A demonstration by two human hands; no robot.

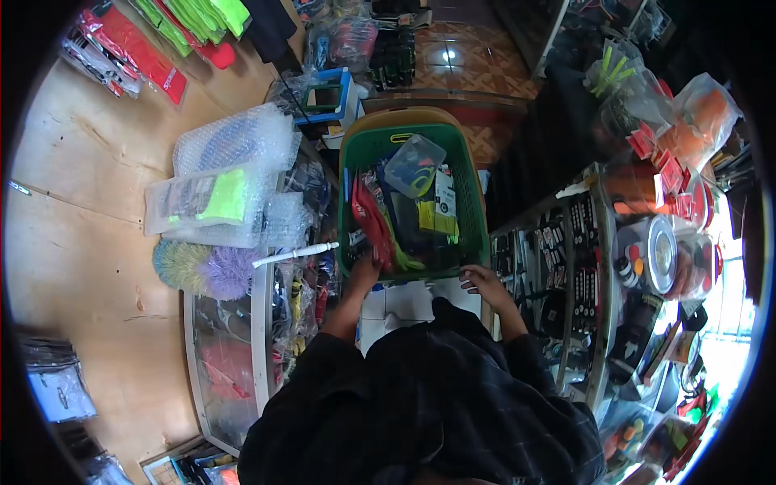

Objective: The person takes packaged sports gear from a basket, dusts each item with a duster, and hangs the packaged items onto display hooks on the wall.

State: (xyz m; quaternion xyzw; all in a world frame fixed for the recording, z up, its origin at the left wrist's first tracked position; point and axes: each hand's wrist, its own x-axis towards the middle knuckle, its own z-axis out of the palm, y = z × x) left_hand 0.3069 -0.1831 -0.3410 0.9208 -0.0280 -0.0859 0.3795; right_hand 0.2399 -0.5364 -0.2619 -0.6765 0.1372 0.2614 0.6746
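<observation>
A green basket (477, 194) stands in front of me, holding a red packaged item (369, 212), a clear plastic container (415, 165), a white and yellow package (444, 200) and other goods. My left hand (366, 273) is at the near left corner of the basket, its fingers partly hidden at the rim. At the near right corner is my right hand (482, 280), fingers apart, close to the rim, with nothing seen in it.
Left of the basket are bubble-wrapped packages (234, 145), a fluffy duster (214, 269) with a white handle, and a glass display case (192, 347). Shelves of packaged goods (558, 267) and clear jars (659, 255) line the right. Tiled floor (461, 61) shows beyond the basket.
</observation>
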